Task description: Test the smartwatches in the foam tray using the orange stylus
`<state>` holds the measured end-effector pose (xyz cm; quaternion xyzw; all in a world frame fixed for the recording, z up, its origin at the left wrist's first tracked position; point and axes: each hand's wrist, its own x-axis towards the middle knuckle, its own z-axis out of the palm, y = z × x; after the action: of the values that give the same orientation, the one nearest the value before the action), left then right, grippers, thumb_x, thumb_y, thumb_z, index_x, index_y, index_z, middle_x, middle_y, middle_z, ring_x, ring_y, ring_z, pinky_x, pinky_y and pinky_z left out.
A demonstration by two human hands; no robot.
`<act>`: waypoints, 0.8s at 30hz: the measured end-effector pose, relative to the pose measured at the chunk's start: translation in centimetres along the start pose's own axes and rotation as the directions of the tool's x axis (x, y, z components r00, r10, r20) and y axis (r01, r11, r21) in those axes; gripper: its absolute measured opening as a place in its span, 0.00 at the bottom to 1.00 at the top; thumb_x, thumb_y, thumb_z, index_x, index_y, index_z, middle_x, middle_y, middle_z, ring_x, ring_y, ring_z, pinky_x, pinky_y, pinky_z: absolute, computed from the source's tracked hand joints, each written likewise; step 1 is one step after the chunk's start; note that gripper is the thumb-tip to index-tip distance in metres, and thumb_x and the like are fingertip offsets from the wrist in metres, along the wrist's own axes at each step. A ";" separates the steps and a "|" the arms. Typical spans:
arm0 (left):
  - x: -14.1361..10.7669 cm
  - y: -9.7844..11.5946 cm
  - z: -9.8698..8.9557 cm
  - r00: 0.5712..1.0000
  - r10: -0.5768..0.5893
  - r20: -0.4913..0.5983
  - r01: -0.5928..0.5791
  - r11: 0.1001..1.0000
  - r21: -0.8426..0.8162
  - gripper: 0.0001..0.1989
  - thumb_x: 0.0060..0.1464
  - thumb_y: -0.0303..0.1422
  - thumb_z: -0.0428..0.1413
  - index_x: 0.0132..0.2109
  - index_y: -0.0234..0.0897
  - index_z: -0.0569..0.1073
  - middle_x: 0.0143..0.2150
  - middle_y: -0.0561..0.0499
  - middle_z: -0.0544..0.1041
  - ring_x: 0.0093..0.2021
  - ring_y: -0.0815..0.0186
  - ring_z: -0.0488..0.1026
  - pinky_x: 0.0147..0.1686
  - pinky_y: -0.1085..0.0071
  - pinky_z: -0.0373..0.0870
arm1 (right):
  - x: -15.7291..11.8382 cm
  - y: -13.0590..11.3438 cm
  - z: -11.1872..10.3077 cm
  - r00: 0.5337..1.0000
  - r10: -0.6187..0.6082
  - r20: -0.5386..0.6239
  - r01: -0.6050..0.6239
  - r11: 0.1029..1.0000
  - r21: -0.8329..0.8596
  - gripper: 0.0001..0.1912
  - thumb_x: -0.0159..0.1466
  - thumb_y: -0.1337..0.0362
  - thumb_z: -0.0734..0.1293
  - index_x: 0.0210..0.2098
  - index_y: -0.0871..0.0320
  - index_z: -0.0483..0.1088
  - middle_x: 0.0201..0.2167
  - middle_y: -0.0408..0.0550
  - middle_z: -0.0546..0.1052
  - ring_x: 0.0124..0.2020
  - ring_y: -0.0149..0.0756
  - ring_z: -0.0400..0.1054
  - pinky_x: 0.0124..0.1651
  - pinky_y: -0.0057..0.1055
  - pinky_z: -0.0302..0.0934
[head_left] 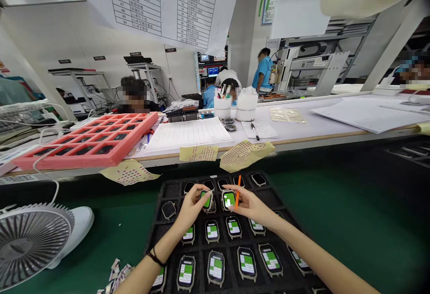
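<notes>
My left hand [195, 204] pinches a smartwatch case [206, 201] with a lit green-and-white screen, lifted slightly over a black foam tray [157, 229]. A thin orange stick [238, 192] stands nearly upright between the fingers of my right hand [248, 202]. Those same fingers also reach the edge of a second lit smartwatch [229, 200]; whether they grip it or only touch it, I cannot tell. Strapless watches lie in the tray's compartments. The nearer rows, such as this watch [216, 267], show green-and-white screens, while the far row, including this watch [258, 179], is dark.
A white fan [30, 244] stands left on the green bench [110, 226]. Small labels [117, 276] lie near my left forearm. On the shelf above are a pink foam tray [90, 139], papers [190, 133], a pen [255, 131] and white tubs [246, 105]. Co-workers sit and stand beyond.
</notes>
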<state>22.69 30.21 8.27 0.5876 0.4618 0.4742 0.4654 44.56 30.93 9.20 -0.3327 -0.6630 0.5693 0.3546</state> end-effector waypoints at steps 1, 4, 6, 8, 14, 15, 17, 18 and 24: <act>0.0 0.1 0.0 1.000 -0.002 0.003 0.002 1.000 -0.002 0.20 0.53 0.50 0.55 0.40 0.37 0.67 0.26 0.55 0.67 0.21 0.74 0.59 0.17 0.79 0.51 | 0.0 -0.1 0.0 1.000 -0.002 0.006 0.002 1.000 0.007 0.30 0.56 0.56 0.71 0.56 0.53 0.63 0.46 0.50 0.69 0.45 0.41 0.66 0.47 0.38 0.63; -0.1 0.3 -0.1 1.000 -0.023 0.006 0.023 1.000 -0.002 0.20 0.54 0.51 0.52 0.40 0.37 0.68 0.23 0.59 0.59 0.18 0.76 0.52 0.16 0.79 0.52 | 0.1 0.0 0.1 1.000 -0.005 -0.001 0.005 1.000 0.022 0.30 0.56 0.56 0.71 0.56 0.53 0.63 0.47 0.50 0.69 0.45 0.40 0.66 0.48 0.37 0.63; -0.1 0.4 -0.1 0.999 -0.033 0.007 0.033 0.999 -0.002 0.21 0.54 0.52 0.52 0.40 0.38 0.68 0.23 0.59 0.58 0.19 0.75 0.52 0.17 0.79 0.53 | 0.1 0.2 0.0 1.000 0.008 -0.009 -0.007 0.999 0.033 0.29 0.57 0.55 0.70 0.56 0.52 0.64 0.45 0.49 0.70 0.42 0.38 0.66 0.44 0.35 0.64; -0.1 0.4 -0.1 0.999 -0.034 0.016 0.034 0.999 -0.010 0.21 0.53 0.52 0.53 0.41 0.38 0.68 0.24 0.58 0.59 0.20 0.75 0.53 0.17 0.79 0.54 | 0.2 0.6 0.0 0.999 0.029 -0.026 -0.028 0.999 0.039 0.27 0.58 0.54 0.68 0.56 0.52 0.64 0.41 0.48 0.70 0.36 0.36 0.66 0.38 0.32 0.64; -0.1 0.3 0.0 0.999 -0.034 0.022 0.034 0.999 -0.020 0.21 0.53 0.52 0.53 0.41 0.38 0.68 0.25 0.58 0.60 0.20 0.74 0.54 0.17 0.79 0.54 | 0.5 0.9 -0.2 0.990 0.055 -0.132 -0.053 0.998 0.024 0.26 0.55 0.49 0.70 0.50 0.52 0.70 0.27 0.41 0.63 0.24 0.30 0.56 0.22 0.25 0.54; -0.1 0.3 0.0 0.999 -0.034 0.021 0.035 0.999 -0.021 0.21 0.53 0.52 0.53 0.41 0.38 0.68 0.25 0.58 0.60 0.20 0.74 0.54 0.17 0.79 0.53 | 0.5 0.8 -0.1 0.987 0.058 -0.147 -0.055 0.998 0.026 0.25 0.55 0.48 0.70 0.49 0.53 0.71 0.25 0.40 0.61 0.22 0.29 0.54 0.21 0.24 0.51; -0.1 0.3 0.1 0.999 -0.033 0.021 0.034 0.999 -0.024 0.20 0.53 0.51 0.53 0.41 0.38 0.68 0.25 0.57 0.60 0.20 0.74 0.53 0.17 0.79 0.53 | 0.5 0.7 -0.1 0.983 0.064 -0.170 -0.062 0.998 0.019 0.24 0.56 0.47 0.69 0.46 0.53 0.72 0.22 0.38 0.57 0.21 0.28 0.51 0.20 0.23 0.48; -0.1 0.3 0.1 0.999 -0.032 0.024 0.033 0.999 -0.024 0.20 0.53 0.51 0.53 0.41 0.38 0.68 0.26 0.57 0.60 0.20 0.75 0.53 0.16 0.79 0.53 | 0.5 0.6 -0.1 0.982 0.065 -0.177 -0.064 0.998 0.010 0.23 0.56 0.47 0.69 0.45 0.53 0.72 0.22 0.37 0.56 0.21 0.28 0.51 0.20 0.24 0.47; -0.1 0.2 0.0 0.999 -0.025 0.033 0.026 0.999 -0.024 0.19 0.55 0.49 0.52 0.43 0.38 0.67 0.27 0.56 0.62 0.21 0.74 0.55 0.17 0.79 0.54 | 0.3 0.3 -0.1 0.990 0.017 -0.139 -0.020 0.999 -0.026 0.25 0.54 0.52 0.71 0.49 0.54 0.70 0.25 0.39 0.63 0.27 0.33 0.61 0.32 0.31 0.61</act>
<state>22.72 30.10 8.50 0.5836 0.4556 0.4641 0.4863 44.49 31.31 8.99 -0.3822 -0.6413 0.5391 0.3899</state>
